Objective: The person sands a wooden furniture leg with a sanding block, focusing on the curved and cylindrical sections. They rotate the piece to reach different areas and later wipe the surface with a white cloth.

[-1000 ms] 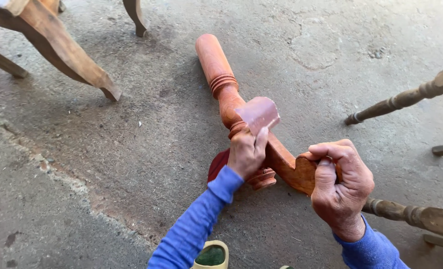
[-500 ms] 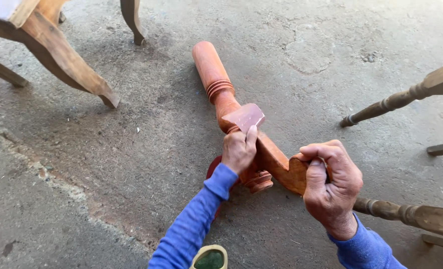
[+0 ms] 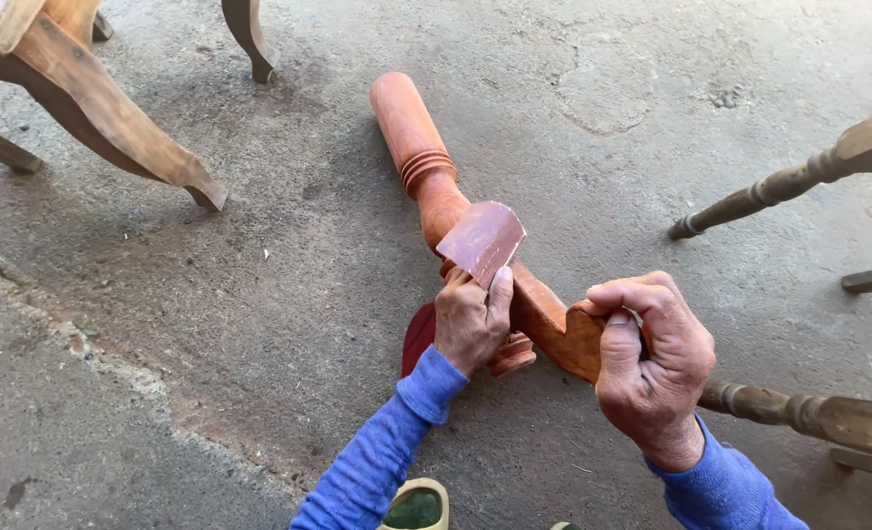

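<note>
Left hand (image 3: 470,319) pinches a folded sheet of sandpaper (image 3: 483,240) against the turned wooden leg (image 3: 436,186) — right hand (image 3: 652,358) clamps its near end, steadying it slanted above the concrete floor (image 3: 210,373).

One turned wooden post (image 3: 426,167) lay there, one sheet of sandpaper (image 3: 483,240), and two hands (image 3: 470,319) worked.

Both arms wear long blue knit sleeves with ribbed cuffs ending at the wrists; the left hand (image 3: 470,319) and right hand (image 3: 652,363) are bare. At the bottom edge, what may be a pale yellow-green shoe (image 3: 414,505) shows.
</note>
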